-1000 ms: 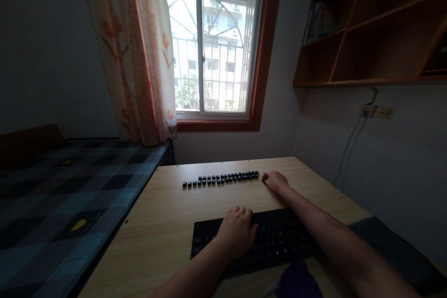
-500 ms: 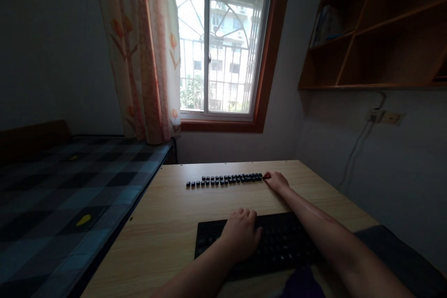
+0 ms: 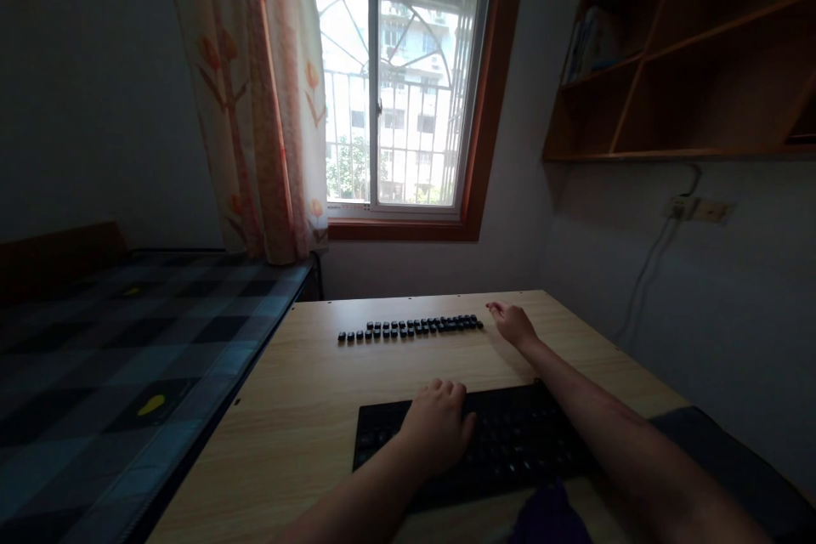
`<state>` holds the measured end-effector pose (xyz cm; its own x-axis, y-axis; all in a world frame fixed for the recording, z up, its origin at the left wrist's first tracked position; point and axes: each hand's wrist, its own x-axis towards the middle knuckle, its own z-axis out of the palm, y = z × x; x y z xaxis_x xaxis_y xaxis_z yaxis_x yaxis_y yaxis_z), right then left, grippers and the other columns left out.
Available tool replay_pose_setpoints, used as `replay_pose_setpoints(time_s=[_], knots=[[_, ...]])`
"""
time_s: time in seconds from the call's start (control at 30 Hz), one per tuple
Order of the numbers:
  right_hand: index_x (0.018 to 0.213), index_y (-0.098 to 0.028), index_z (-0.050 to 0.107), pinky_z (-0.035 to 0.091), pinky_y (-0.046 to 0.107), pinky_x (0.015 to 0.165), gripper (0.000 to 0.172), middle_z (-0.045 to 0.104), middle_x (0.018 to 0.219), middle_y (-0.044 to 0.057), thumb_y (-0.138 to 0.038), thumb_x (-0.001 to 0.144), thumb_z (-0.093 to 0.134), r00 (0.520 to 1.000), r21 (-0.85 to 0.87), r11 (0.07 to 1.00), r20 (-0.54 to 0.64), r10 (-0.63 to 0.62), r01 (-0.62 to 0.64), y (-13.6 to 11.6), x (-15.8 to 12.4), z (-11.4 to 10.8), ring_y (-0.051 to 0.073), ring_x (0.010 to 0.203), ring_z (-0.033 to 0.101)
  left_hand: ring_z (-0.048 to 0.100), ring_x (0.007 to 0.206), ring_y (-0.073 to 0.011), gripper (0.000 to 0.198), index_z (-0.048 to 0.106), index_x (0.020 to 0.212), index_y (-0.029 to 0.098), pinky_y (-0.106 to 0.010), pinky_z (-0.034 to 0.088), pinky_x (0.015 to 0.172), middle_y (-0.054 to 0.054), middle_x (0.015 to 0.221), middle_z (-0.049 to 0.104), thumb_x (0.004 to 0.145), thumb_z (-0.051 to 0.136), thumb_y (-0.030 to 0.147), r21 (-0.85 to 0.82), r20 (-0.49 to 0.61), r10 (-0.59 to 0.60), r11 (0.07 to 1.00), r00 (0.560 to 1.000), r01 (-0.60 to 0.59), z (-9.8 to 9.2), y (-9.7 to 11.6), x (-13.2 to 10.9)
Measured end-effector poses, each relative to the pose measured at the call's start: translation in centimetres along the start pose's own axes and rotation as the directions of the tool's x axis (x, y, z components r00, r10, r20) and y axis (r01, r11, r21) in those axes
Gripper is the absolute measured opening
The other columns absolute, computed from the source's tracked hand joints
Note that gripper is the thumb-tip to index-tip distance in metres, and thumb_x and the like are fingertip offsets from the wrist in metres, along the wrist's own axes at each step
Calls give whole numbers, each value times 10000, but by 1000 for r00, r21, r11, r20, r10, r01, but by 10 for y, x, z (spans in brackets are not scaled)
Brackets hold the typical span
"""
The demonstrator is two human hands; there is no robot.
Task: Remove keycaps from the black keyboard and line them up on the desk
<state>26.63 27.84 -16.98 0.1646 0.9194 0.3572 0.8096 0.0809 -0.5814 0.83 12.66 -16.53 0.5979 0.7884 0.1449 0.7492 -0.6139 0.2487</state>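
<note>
Right hand (image 3: 512, 325) has lifted clear of the two rows of small black keys (image 3: 403, 332), shifting toward the far edge of the surface (image 3: 286, 395); the loose key (image 3: 480, 325) it held a second ago now lies at the right end of the front row. Rows run along near the far edge; the front one starts closer to the left edge than the back one. Right hand's fingertips bunched, short of the far right corner; from where I stand, cannot tell if anything is between them. Left hand (image 3: 437, 429) unmoved, palm down on the black keyboard (image 3: 503, 425), thumb apart from the bent fingers, not clamped. Keyboard lies well back from the far edge, right forearm crossing its right end. Purple cloth (image 3: 552, 514) on its near side
</note>
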Motion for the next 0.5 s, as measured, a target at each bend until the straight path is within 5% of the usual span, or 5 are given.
replay_pose_setpoints(time_s=[0.13, 0.23, 0.37, 0.5], knots=[[1018, -124, 725, 534, 288, 783, 672, 731, 998, 130, -451, 1012, 138, 997, 127, 990, -38, 65, -60, 3, -13, -45, 213, 886, 693, 559, 1032, -283, 288, 573, 1057, 178, -426, 436, 914, -122, 1096, 639, 917, 435, 389, 11, 1, 2, 1000, 1000, -2, 0, 1, 1], [945, -115, 719, 572, 303, 650, 818, 700, 749, 118, -553, 993, 31, 981, 365, 910, 63, 185, -195, 11, -41, -82, 185, 648, 672, 557, 1035, -282, 289, 571, 1062, 177, -420, 438, 897, -122, 1099, 637, 921, 429, 385, 23, -1, 3, 1000, 1000, -3, 0, 1, 3], [1116, -157, 650, 571, 303, 506, 624, 678, 722, 76, -651, 955, 304, 909, 649, 639, 338, 244, -413, 23, -93, -118, 148, 487, 611, 562, 1017, -277, 286, 565, 1070, 177, -413, 438, 884, -111, 1074, 639, 927, 424, 381, 45, -5, 7, 999, 1000, -6, 1, 0, 5], [1163, -204, 593, 567, 270, 496, 432, 682, 914, 56, -500, 852, 642, 885, 664, 610, 442, 146, -432, 31, -132, -130, 125, 529, 631, 562, 1017, -272, 297, 559, 1091, 170, -407, 430, 897, -114, 1071, 637, 941, 403, 373, 64, -4, 27, 998, 1000, -27, 0, 0, 6]])
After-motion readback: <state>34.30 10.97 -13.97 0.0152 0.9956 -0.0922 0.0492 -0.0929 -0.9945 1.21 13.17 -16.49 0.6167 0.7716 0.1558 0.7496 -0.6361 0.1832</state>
